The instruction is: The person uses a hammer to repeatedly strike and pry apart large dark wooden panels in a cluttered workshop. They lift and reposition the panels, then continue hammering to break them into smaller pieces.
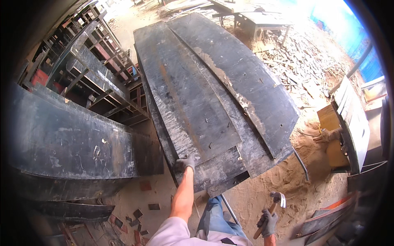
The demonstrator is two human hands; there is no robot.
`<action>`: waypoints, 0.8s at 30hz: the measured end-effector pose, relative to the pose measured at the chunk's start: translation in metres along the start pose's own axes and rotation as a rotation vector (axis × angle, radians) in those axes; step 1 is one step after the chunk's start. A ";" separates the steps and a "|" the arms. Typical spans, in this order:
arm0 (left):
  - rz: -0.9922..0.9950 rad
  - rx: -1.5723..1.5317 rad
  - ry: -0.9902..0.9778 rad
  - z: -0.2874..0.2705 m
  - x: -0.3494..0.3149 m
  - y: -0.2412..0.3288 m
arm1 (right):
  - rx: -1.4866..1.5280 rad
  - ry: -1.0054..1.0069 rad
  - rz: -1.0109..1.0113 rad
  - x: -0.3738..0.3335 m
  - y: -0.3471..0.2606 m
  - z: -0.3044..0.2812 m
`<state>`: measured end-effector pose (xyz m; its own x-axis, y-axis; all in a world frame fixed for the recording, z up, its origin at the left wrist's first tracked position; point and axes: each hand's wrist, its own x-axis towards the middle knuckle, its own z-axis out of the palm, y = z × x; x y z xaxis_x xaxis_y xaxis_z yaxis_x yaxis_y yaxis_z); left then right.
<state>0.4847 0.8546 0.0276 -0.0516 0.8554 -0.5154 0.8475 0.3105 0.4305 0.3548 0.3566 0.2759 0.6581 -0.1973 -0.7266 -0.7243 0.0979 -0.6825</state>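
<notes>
A worn black plywood panel (pixel 184 90) lies on top of other dark sheets (pixel 250 69) stacked on a raised support. At the panel's near left corner, my gloved left hand (pixel 185 163) is closed on its edge, with the fingertips partly hidden. My gloved right hand (pixel 269 222) is wrapped round the wooden handle of a claw hammer (pixel 278 199), low at the right and apart from the stack. The hammer's metal head points up. A narrow dark strip (pixel 230 92) with a ragged, pale edge runs lengthwise over the sheets.
To the left stand another stack of dark panels (pixel 74 135) and a metal rack (pixel 102 61). Small offcuts (pixel 154 206) litter the ground near my feet. A bent metal bar (pixel 301 166) juts out below the stack's right side. Wood scraps (pixel 303 61) cover the far right.
</notes>
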 end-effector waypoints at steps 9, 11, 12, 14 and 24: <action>0.122 -0.754 -1.051 -0.026 -0.067 -0.007 | -0.044 0.001 0.141 -0.008 -0.016 0.024; 0.310 -0.647 -1.040 -0.036 -0.111 0.001 | -0.065 0.027 0.095 -0.013 -0.028 0.022; 0.331 -0.632 -1.005 -0.045 -0.145 0.012 | -0.120 0.031 0.028 -0.014 -0.029 0.017; 0.180 -0.812 -0.906 -0.059 -0.185 -0.005 | -0.212 0.014 -0.100 -0.021 -0.026 0.002; -0.438 -0.920 -1.608 -0.045 -0.350 -0.269 | -0.187 -0.097 -0.113 -0.055 -0.009 -0.096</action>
<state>0.2513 0.4902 0.1253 0.7753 -0.3056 -0.5528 0.3810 0.9243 0.0234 0.3055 0.2733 0.3299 0.7475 -0.1008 -0.6566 -0.6643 -0.1039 -0.7403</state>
